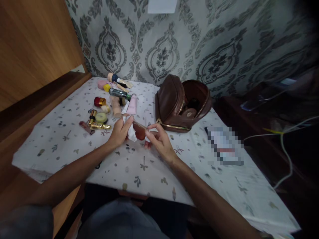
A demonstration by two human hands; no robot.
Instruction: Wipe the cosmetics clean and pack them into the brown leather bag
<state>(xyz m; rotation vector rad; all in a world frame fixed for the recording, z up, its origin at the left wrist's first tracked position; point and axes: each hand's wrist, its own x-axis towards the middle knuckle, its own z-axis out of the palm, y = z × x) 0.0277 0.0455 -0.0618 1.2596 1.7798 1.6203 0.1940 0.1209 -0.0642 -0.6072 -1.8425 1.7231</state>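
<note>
Above the middle of the table, a flat, shiny reddish-brown case [140, 131] is held between my two hands; its exact kind is unclear. My left hand [120, 131] is closed round a crumpled white tissue [130, 128], which presses against the case's left side. At the right edge of the case, my right hand [159, 139] grips it between thumb and fingers. Just beyond my left hand lie a pink tube [132, 105], a beige bottle [116, 107], a gold tube [100, 125] and a round pale-green container [101, 117].
An unzipped brown leather bag [171, 99] stands at the back right, with dark items inside. A blurred-out flat device [225, 146] lies at the right, near a white cable [290, 162]. More cosmetics, including a dark green bottle [119, 93], lie at the back left beside a wooden panel [40, 43].
</note>
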